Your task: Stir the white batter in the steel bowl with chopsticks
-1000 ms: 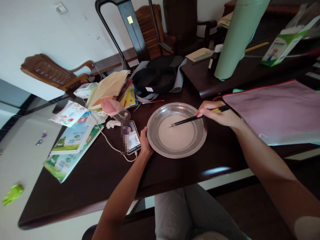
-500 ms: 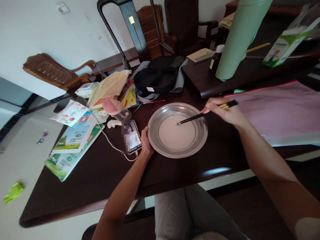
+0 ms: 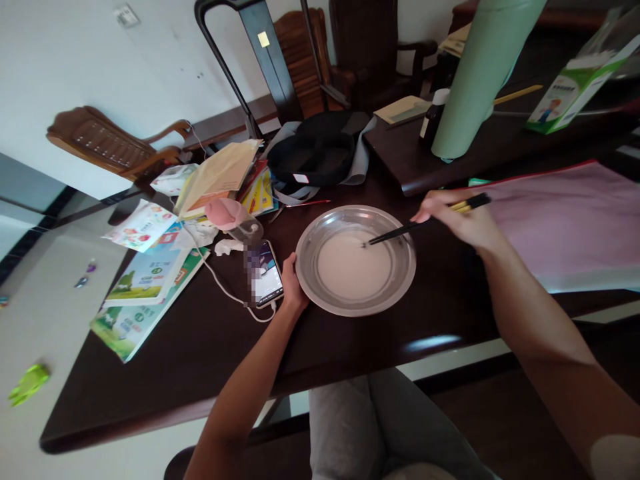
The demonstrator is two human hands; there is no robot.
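A round metal pan (image 3: 357,310) is set on the dark counter (image 3: 200,360) and is filled shallowly with a pale, milky liquid (image 3: 350,270). A pair of black chopsticks (image 3: 400,233) is gripped by the right hand (image 3: 457,217), the tips dipped into the liquid near the pan's far right side. The pan's left rim is clasped by the left hand (image 3: 290,283). Just left of the pan lies a phone (image 3: 265,283), and beyond it a clear pink-lidded bottle (image 3: 235,223), its contents not discernible.

I see the metal basin (image 3: 396,283) in the middle of the table (image 3: 200,347), chopsticks (image 3: 395,234) tips in it, the phone (image 3: 267,280) just left, books (image 3: 140,293) farther left, the folder (image 3: 565,227) right.
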